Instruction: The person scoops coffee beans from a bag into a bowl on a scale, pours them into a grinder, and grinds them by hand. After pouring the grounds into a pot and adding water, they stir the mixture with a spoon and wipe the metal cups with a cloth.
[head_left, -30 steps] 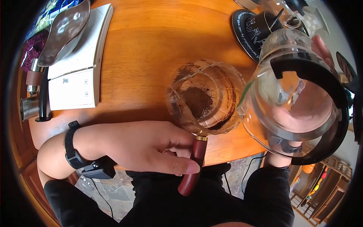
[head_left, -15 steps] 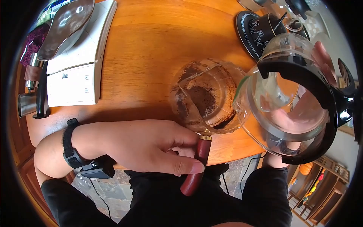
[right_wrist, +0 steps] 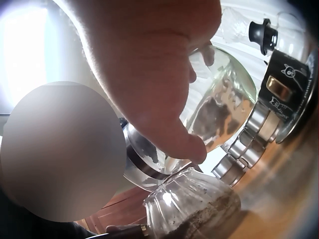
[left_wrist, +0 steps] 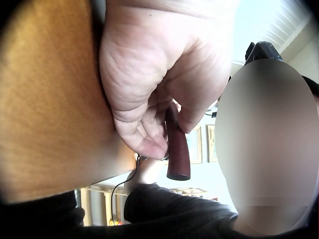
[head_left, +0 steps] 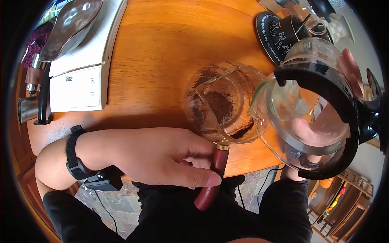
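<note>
My left hand (head_left: 162,156) pinches a dark red wooden handle (head_left: 214,178) with a gold collar, which joins a ribbed glass vessel (head_left: 198,117) over the wooden table. Brown grounds cling to the vessel's inner wall and bottom. In the left wrist view, the thumb and fingers (left_wrist: 149,147) lie on the handle. My right hand (right_wrist: 144,79) grips a glass pot (right_wrist: 227,94) from its far side. Tilted, with a black band (head_left: 352,109) and black handle, the pot has its rim beside the vessel's right edge. Part of the right hand is seen through the glass.
A white scale (head_left: 77,89) with a brown scoop dish (head_left: 71,28) stands at the left, near a metal tool and a steel cup (head_left: 28,109). At the back right are a black cup (head_left: 285,32) on a black saucer (head_left: 264,34) and more glassware.
The pot and right hand have shifted slightly left and down relative to the vessel. The handle and vessel appear a little farther right in the head view; the left hand keeps its pinch.
</note>
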### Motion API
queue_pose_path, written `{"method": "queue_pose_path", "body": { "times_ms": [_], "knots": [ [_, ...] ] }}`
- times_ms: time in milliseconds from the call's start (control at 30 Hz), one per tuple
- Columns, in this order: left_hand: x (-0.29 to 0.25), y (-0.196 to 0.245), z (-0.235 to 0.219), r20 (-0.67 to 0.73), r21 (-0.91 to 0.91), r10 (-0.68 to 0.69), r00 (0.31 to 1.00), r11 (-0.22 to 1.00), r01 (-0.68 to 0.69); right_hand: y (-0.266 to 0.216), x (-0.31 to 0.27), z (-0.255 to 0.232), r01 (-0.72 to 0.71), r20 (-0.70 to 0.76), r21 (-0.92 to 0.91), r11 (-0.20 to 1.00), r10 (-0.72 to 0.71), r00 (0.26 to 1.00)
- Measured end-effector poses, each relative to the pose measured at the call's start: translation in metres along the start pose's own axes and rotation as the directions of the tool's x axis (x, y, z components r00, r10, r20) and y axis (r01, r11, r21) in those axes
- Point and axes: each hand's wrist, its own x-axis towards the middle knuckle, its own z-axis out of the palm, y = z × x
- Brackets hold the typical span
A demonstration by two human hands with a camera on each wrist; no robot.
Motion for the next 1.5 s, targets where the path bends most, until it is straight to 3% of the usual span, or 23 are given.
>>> {"method": "queue_pose_path", "body": {
  "times_ms": [167, 367, 433, 533, 600, 633, 700, 733, 800, 900, 1033, 1133, 1267, 1367, 1500],
  "knots": [
    [0.002, -0.007, 0.000, 0.010, -0.046, 0.042, 0.999, 0.998, -0.042, -0.001, -0.005, 0.000, 0.017, -0.004, -0.023, 1.000, -0.017, 1.000],
    [0.000, 0.003, -0.001, 0.000, 0.031, -0.018, 1.000, 0.999, 0.018, 0.007, -0.002, -0.005, 0.120, 0.017, -0.086, 0.989, -0.119, 0.993],
    [-0.002, 0.007, -0.002, -0.004, 0.063, -0.024, 1.000, 0.998, 0.024, 0.006, 0.000, -0.008, 0.183, 0.065, -0.144, 0.972, -0.176, 0.982],
    [-0.001, 0.006, -0.002, -0.002, 0.070, -0.028, 1.000, 0.997, 0.028, -0.011, 0.007, -0.021, 0.217, 0.245, -0.408, 0.887, -0.122, 0.962],
    [-0.001, 0.006, -0.002, 0.001, 0.068, -0.028, 1.000, 0.997, 0.028, -0.009, 0.009, -0.023, 0.257, 0.292, -0.461, 0.849, -0.128, 0.948],
    [-0.001, 0.007, -0.002, 0.002, 0.070, -0.028, 1.000, 0.997, 0.028, -0.002, 0.009, -0.024, 0.274, 0.283, -0.423, 0.864, -0.162, 0.945],
    [-0.001, 0.005, -0.002, 0.006, 0.044, -0.013, 1.000, 0.999, 0.013, -0.002, 0.005, -0.014, 0.164, 0.125, -0.309, 0.937, -0.131, 0.984],
    [0.000, 0.001, -0.001, 0.009, 0.015, 0.002, 1.000, 1.000, -0.002, -0.013, 0.001, 0.003, 0.042, -0.017, -0.211, 0.977, -0.047, 0.999],
    [0.001, 0.000, -0.001, 0.009, 0.002, 0.017, 1.000, 1.000, -0.017, -0.011, -0.001, 0.005, 0.000, -0.066, -0.095, 0.995, -0.006, 0.998],
    [0.000, 0.002, -0.002, 0.016, 0.018, 0.001, 1.000, 1.000, -0.002, 0.007, 0.001, -0.015, 0.097, 0.063, -0.062, 0.993, -0.093, 0.994],
    [0.001, -0.002, -0.002, 0.039, -0.026, -0.002, 0.999, 1.000, 0.003, -0.002, -0.004, -0.006, -0.053, -0.075, 0.024, 0.998, 0.055, 0.996],
    [0.001, -0.001, -0.003, 0.043, -0.018, -0.006, 0.999, 1.000, 0.007, 0.001, -0.001, -0.011, -0.036, -0.069, -0.022, 0.999, 0.034, 0.997],
    [0.001, 0.001, -0.002, 0.042, -0.051, -0.030, 0.999, 0.998, 0.033, -0.005, -0.003, -0.006, -0.123, -0.114, 0.096, 0.988, 0.134, 0.984],
    [0.001, 0.003, -0.003, 0.048, 0.019, -0.015, 0.999, 1.000, 0.014, -0.003, -0.003, -0.008, -0.093, -0.065, 0.048, 0.995, 0.096, 0.993],
    [0.001, -0.001, -0.001, 0.035, -0.016, 0.013, 0.999, 1.000, -0.012, 0.001, 0.000, -0.016, -0.023, 0.056, -0.025, 0.999, 0.024, 0.998]
  ]
}}
